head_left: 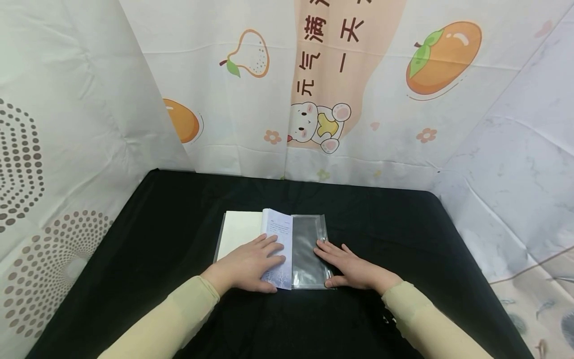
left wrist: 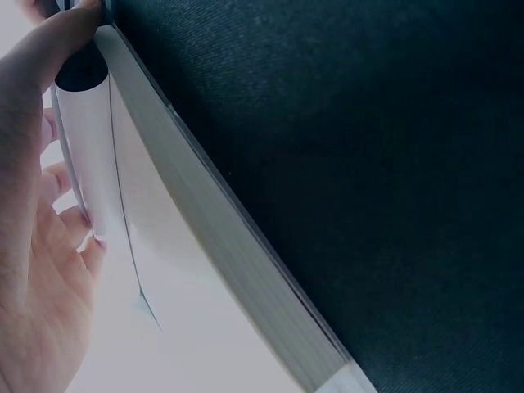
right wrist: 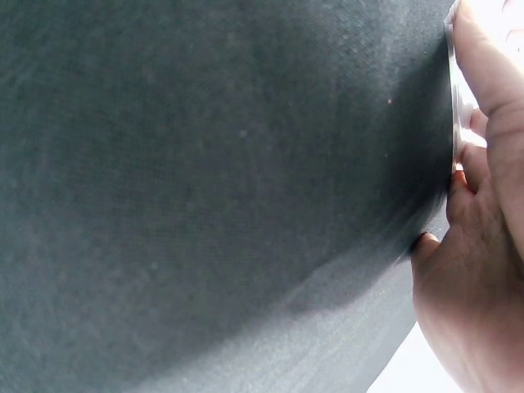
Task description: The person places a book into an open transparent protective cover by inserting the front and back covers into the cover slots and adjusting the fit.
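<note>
An open book point(head_left: 242, 227) lies on the black cloth with its thick page block at the left. My left hand point(head_left: 251, 264) rests across it, fingertips spread on a lavender printed flap point(head_left: 281, 227) that stands bowed off the pages. In the left wrist view the thumb is at the book's lower edge, by the curved fold of the flap. To the right of the flap lies a clear plastic book cover point(head_left: 307, 249). My right hand point(head_left: 352, 267) rests on its right edge with fingers extended, the thumb near the bottom corner.
The black tablecloth point(head_left: 188, 214) spreads around the book. White printed curtains point(head_left: 215, 109) hang behind the table and at both sides. A small whitish patch point(head_left: 389, 319) shows on the cloth beside the right sleeve.
</note>
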Tool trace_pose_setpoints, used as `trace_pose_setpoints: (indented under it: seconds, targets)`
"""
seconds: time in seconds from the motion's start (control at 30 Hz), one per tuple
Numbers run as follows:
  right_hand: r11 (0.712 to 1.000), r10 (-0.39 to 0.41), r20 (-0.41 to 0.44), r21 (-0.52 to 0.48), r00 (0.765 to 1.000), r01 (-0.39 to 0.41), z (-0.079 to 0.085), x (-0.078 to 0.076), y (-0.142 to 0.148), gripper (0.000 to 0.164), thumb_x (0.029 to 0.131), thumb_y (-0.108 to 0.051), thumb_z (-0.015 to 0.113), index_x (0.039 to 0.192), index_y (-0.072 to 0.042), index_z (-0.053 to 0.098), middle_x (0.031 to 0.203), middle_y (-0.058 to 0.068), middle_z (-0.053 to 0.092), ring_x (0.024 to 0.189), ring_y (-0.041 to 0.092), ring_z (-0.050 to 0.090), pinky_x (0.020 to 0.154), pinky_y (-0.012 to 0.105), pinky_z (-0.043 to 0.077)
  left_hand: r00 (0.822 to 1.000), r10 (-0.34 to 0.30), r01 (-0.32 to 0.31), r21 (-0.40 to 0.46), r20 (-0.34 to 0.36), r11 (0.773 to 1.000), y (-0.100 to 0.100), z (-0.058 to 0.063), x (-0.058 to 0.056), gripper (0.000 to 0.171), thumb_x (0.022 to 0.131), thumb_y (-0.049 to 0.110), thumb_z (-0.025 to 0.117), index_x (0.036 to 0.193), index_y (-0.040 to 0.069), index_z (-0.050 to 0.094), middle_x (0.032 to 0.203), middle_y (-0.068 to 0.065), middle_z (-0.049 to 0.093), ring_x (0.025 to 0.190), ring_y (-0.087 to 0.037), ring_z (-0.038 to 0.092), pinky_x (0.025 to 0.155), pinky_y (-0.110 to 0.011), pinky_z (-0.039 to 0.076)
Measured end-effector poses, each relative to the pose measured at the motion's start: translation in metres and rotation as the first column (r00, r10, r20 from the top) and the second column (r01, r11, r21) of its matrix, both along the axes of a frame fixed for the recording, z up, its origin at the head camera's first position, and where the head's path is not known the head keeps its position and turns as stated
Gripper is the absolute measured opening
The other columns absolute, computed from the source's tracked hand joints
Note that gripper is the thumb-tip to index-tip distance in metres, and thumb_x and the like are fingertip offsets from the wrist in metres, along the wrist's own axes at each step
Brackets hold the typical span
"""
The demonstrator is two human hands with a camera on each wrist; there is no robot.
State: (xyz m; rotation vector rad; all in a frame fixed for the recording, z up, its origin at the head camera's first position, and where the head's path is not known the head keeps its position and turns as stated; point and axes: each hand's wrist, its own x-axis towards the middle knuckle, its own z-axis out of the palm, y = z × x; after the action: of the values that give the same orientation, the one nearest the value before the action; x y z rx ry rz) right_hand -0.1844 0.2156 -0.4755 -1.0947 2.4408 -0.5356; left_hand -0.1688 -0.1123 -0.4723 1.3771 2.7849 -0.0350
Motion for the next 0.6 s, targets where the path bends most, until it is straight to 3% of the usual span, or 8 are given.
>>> trace_pose_setpoints:
  seconds: [0.6]
  targets:
    - [1.0,0.003,-0.001,-0.003,1.0,-0.003,-0.0012,-0.001,0.0008,0.082,0.091,-0.043,0.063,0.154,-0.016,0.018,0.161,0.009,0.007,0.145,0.027,0.006,0.112,0.065,0.007,1.0,0.022,-0.022,-0.009,-0.016,1.0,0.0047,-0.0035,0.0015,0.074,0.085,0.071,0.051,0.139,0.021,0.049,0.149,-0.007,0.039,0.141,-0.03,0.022,0.116,-0.047,0.017]
